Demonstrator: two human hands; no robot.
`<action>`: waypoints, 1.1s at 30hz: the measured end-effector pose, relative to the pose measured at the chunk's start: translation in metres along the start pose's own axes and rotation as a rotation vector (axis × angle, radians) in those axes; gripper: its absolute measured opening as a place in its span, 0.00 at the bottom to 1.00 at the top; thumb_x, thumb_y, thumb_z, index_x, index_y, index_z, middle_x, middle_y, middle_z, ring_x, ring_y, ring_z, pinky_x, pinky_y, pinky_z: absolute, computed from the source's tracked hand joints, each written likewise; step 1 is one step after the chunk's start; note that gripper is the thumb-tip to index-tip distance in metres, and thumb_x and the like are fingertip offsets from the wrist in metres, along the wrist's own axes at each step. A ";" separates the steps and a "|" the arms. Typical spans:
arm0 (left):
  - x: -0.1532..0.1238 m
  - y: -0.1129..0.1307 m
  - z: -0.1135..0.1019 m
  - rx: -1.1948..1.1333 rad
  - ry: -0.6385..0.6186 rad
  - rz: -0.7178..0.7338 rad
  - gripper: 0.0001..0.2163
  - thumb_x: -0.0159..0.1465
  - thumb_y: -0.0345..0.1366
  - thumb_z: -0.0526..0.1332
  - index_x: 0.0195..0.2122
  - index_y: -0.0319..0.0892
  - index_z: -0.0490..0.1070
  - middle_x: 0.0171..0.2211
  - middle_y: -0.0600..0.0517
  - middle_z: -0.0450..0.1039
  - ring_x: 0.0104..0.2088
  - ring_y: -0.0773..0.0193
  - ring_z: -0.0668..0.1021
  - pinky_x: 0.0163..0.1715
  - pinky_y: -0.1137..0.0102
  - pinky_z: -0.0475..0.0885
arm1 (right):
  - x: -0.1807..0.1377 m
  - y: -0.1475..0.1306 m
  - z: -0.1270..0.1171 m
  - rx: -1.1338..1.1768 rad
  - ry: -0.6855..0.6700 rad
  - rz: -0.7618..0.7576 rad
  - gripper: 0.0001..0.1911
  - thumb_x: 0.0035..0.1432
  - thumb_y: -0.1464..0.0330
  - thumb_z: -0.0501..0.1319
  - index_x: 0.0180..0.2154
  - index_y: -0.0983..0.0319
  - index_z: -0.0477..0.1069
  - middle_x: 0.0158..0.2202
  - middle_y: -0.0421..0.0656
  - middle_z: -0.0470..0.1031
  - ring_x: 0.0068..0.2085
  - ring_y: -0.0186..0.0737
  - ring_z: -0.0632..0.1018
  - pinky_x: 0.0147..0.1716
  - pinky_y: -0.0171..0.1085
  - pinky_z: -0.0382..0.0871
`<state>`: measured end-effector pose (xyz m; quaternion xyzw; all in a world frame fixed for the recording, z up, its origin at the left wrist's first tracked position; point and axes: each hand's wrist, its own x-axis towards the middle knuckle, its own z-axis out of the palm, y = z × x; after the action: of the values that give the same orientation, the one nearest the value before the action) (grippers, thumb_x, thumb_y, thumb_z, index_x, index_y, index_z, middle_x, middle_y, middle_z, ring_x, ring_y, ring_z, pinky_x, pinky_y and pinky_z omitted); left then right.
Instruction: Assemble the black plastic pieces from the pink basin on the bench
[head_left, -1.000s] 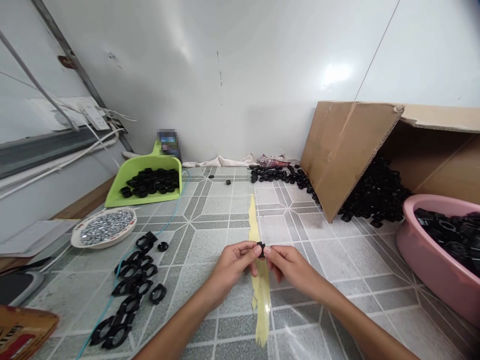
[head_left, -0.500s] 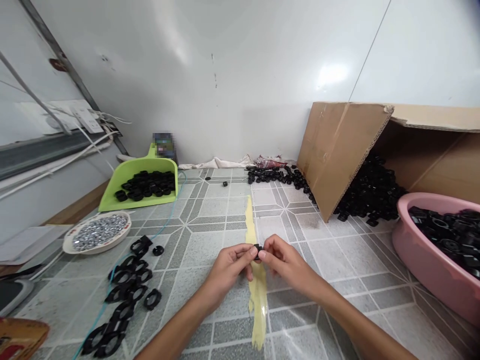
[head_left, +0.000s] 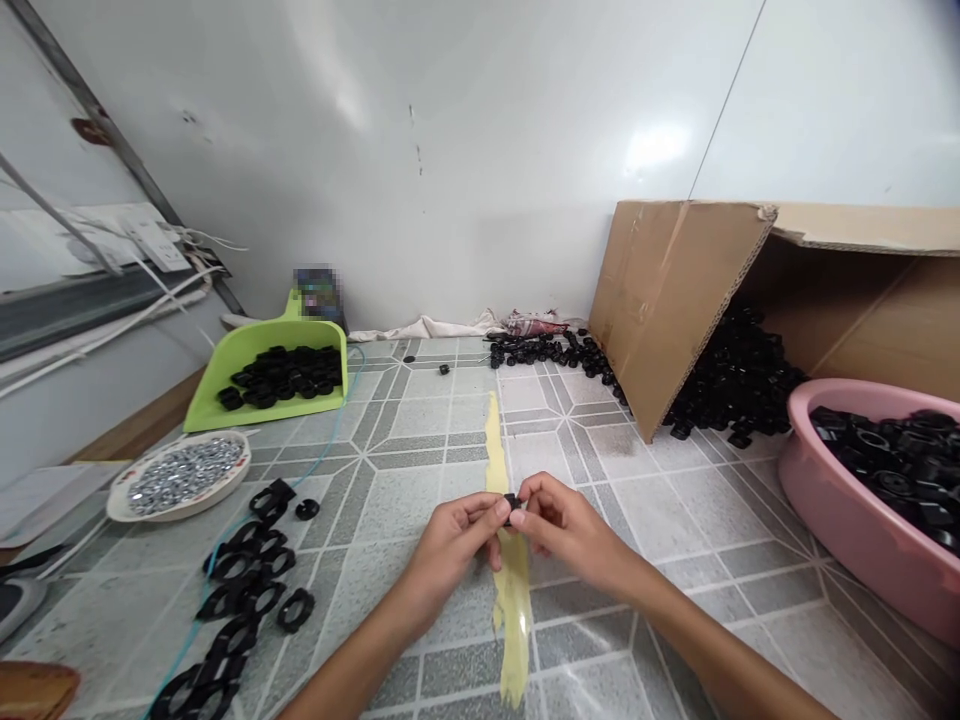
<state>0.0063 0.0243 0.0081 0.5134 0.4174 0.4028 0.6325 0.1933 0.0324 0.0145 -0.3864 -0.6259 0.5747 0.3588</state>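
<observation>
Between my two hands, above a strip of yellow tape (head_left: 514, 620) on the floor, is a small black plastic part (head_left: 511, 503). My left hand (head_left: 463, 535) pinches it from the left with thumb and fingers. From the right, my right hand (head_left: 564, 520) closes thumb and forefinger on the same part; whether a smaller piece sits in that pinch is too small to tell. To the left of my hands, black plastic rings (head_left: 238, 590) lie in a loose cluster on the tiles, with a small round black piece (head_left: 307, 509) beside them.
A dish of small shiny metal pieces (head_left: 187, 474) and a green dustpan (head_left: 330, 405) with black parts stand at left. At right are a tipped cardboard box (head_left: 652, 300) spilling black parts and a pink basin (head_left: 825, 500) full of them. A blue cord (head_left: 196, 630) crosses the floor.
The whole view has shifted slightly, so objects sit a little further left. Both hands keep hold of the black part, and my fingers have moved only slightly on it.
</observation>
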 end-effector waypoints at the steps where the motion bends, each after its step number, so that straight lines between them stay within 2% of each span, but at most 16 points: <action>1: 0.000 0.000 0.000 0.003 0.001 0.000 0.17 0.66 0.49 0.64 0.37 0.38 0.79 0.18 0.56 0.68 0.21 0.69 0.69 0.27 0.74 0.62 | 0.000 -0.001 -0.001 -0.013 -0.011 0.005 0.15 0.64 0.54 0.62 0.40 0.59 0.67 0.27 0.34 0.65 0.27 0.33 0.69 0.28 0.33 0.66; 5: -0.001 -0.001 -0.002 0.019 0.006 0.003 0.16 0.67 0.48 0.63 0.35 0.38 0.78 0.18 0.57 0.68 0.21 0.70 0.69 0.28 0.74 0.62 | 0.000 -0.001 -0.004 -0.056 -0.065 0.047 0.20 0.67 0.51 0.58 0.33 0.61 0.68 0.24 0.35 0.65 0.25 0.32 0.68 0.25 0.32 0.64; 8: -0.001 -0.002 -0.001 0.018 0.014 0.007 0.16 0.66 0.48 0.63 0.36 0.38 0.77 0.19 0.57 0.68 0.21 0.71 0.69 0.28 0.75 0.63 | 0.002 0.005 -0.004 -0.029 -0.083 0.096 0.23 0.67 0.49 0.57 0.32 0.61 0.68 0.21 0.34 0.62 0.22 0.31 0.66 0.23 0.32 0.62; 11: -0.002 -0.003 0.001 0.037 0.033 0.048 0.14 0.64 0.47 0.65 0.36 0.39 0.76 0.24 0.55 0.73 0.21 0.71 0.70 0.27 0.74 0.65 | 0.003 0.006 -0.005 0.024 -0.093 0.134 0.24 0.67 0.49 0.57 0.30 0.61 0.66 0.18 0.33 0.60 0.20 0.29 0.62 0.20 0.31 0.57; 15: -0.013 -0.003 0.008 0.211 0.128 0.218 0.10 0.65 0.43 0.66 0.39 0.42 0.76 0.32 0.53 0.78 0.25 0.68 0.75 0.30 0.72 0.71 | -0.003 -0.009 -0.010 0.193 -0.191 0.255 0.21 0.66 0.51 0.58 0.31 0.60 0.67 0.17 0.31 0.56 0.16 0.28 0.60 0.19 0.31 0.60; 19: -0.022 0.001 0.012 0.461 0.190 0.424 0.06 0.67 0.38 0.64 0.42 0.44 0.76 0.31 0.54 0.77 0.29 0.66 0.77 0.34 0.71 0.72 | -0.011 -0.023 -0.009 0.317 -0.252 0.313 0.20 0.65 0.52 0.60 0.29 0.60 0.65 0.17 0.29 0.54 0.14 0.27 0.57 0.18 0.31 0.63; 21: -0.022 0.001 0.012 0.514 0.222 0.459 0.05 0.67 0.37 0.63 0.42 0.45 0.75 0.30 0.55 0.76 0.29 0.65 0.77 0.35 0.71 0.72 | -0.011 -0.024 -0.006 0.267 -0.207 0.279 0.21 0.66 0.52 0.59 0.27 0.60 0.65 0.17 0.30 0.56 0.15 0.27 0.60 0.19 0.32 0.64; 24: -0.020 -0.003 0.009 0.581 0.245 0.491 0.06 0.67 0.36 0.64 0.44 0.45 0.74 0.35 0.54 0.76 0.33 0.64 0.78 0.38 0.70 0.73 | -0.007 -0.019 -0.004 0.131 -0.102 0.155 0.22 0.66 0.51 0.58 0.28 0.61 0.68 0.21 0.35 0.65 0.23 0.31 0.71 0.25 0.32 0.69; 26: -0.021 -0.003 0.009 0.660 0.222 0.522 0.09 0.67 0.34 0.62 0.49 0.47 0.72 0.41 0.52 0.76 0.37 0.63 0.78 0.43 0.68 0.74 | -0.004 -0.016 -0.003 0.071 -0.127 0.103 0.18 0.65 0.53 0.60 0.34 0.62 0.73 0.26 0.38 0.70 0.28 0.34 0.74 0.28 0.34 0.71; 28: -0.024 0.001 0.008 0.786 0.139 0.531 0.17 0.68 0.31 0.60 0.58 0.49 0.67 0.50 0.49 0.74 0.46 0.59 0.78 0.49 0.64 0.73 | -0.004 -0.018 -0.003 -0.008 -0.150 0.048 0.15 0.64 0.57 0.62 0.43 0.61 0.76 0.30 0.40 0.74 0.30 0.36 0.76 0.31 0.36 0.73; 29: -0.025 0.005 0.008 0.865 0.085 0.527 0.22 0.67 0.31 0.61 0.62 0.50 0.63 0.55 0.47 0.71 0.51 0.57 0.77 0.53 0.62 0.72 | -0.007 -0.020 -0.004 -0.076 -0.109 0.004 0.13 0.64 0.60 0.62 0.46 0.60 0.76 0.33 0.40 0.76 0.32 0.37 0.76 0.33 0.37 0.73; 31: -0.027 0.019 0.003 1.019 -0.016 0.500 0.27 0.66 0.34 0.62 0.65 0.53 0.59 0.62 0.47 0.66 0.58 0.53 0.73 0.57 0.58 0.69 | -0.022 -0.028 -0.008 -0.223 0.090 -0.091 0.13 0.64 0.66 0.61 0.50 0.58 0.75 0.40 0.42 0.78 0.38 0.39 0.78 0.40 0.38 0.73; 33: -0.027 0.035 -0.009 1.125 -0.044 0.446 0.24 0.68 0.40 0.61 0.65 0.53 0.61 0.61 0.47 0.69 0.58 0.52 0.74 0.56 0.59 0.70 | -0.050 -0.035 -0.017 -0.372 0.309 -0.144 0.15 0.64 0.67 0.60 0.53 0.56 0.73 0.47 0.43 0.77 0.43 0.40 0.78 0.43 0.38 0.72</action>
<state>-0.0141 0.0069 0.0449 0.8523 0.4354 0.2325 0.1729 0.2283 -0.0061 0.0508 -0.4835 -0.6844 0.3566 0.4131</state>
